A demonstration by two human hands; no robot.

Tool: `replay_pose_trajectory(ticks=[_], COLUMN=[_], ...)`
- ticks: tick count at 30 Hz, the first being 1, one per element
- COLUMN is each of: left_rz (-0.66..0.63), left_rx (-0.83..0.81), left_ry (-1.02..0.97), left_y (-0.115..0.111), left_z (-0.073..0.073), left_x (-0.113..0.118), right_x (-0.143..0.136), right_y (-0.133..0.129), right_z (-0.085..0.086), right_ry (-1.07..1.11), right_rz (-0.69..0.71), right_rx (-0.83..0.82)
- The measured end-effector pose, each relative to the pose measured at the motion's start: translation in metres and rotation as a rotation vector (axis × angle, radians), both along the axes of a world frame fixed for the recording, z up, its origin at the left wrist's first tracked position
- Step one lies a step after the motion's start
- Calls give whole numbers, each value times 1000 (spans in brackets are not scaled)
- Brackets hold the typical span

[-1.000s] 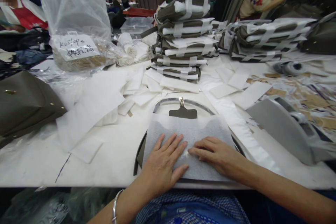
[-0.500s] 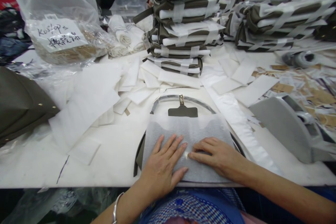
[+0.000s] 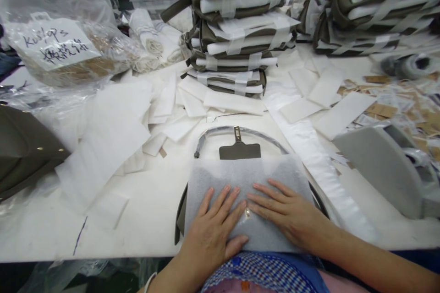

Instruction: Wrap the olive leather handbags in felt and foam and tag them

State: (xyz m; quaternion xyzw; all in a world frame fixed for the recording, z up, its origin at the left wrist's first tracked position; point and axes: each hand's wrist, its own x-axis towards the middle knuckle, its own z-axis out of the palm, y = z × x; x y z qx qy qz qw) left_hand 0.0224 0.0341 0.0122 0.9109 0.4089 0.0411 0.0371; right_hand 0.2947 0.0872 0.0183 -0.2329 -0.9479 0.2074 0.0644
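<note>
A handbag (image 3: 181, 219) in dark olive lies flat at the front edge of the table, mostly hidden under a thin white translucent sheet (image 3: 206, 174). My left hand (image 3: 216, 222) rests on the sheet's left half with its fingers spread. On the right half my right hand (image 3: 290, 215) lies flat, fingers stretched out. Between the two hands a small metal clasp (image 3: 247, 213) shows at the sheet's surface. Beyond the sheet's far edge stick out the bag's dark tab (image 3: 239, 151) with a metal fitting and its plastic-wrapped handle (image 3: 220, 131).
Wrapped olive bags (image 3: 245, 32) stand stacked at the back. Loose white foam sheets (image 3: 110, 123) lie to the left, beside another olive bag (image 3: 27, 146). A grey tape dispenser (image 3: 381, 165) and scattered tags (image 3: 412, 110) are at right. A labelled plastic bag (image 3: 58, 46) sits back left.
My right hand has gone from bent fingers near the clasp to lying flat, uncovering the clasp more. My left hand stays spread on the sheet. The view has shifted slightly.
</note>
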Motion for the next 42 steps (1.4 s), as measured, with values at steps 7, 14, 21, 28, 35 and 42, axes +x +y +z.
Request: replay_pose_trajectory(ticks=[7,14,21,28,35,42], left_rz=[-81,-128,-1,109,129,143], left_rx=[44,183,80,54,-24,-143], left_ry=[18,-105,-218,-121,-229,-201], left_y=[8,37,82,94,92,95], left_z=[0,3,17,15,30,31], left_x=[-7,-23,-13,-12,-16,-13], right_x=[-1,5,6,-3,-5,-9], right_y=[5,8,33,54,60,69], right_z=[5,-21,-5,-1,18,21], right_ry=[-45,36,57,-27,61,-34], right_rz=[-30,-47,-215,-365,-356,-364], right_rx=[40,365,242,188,214,56])
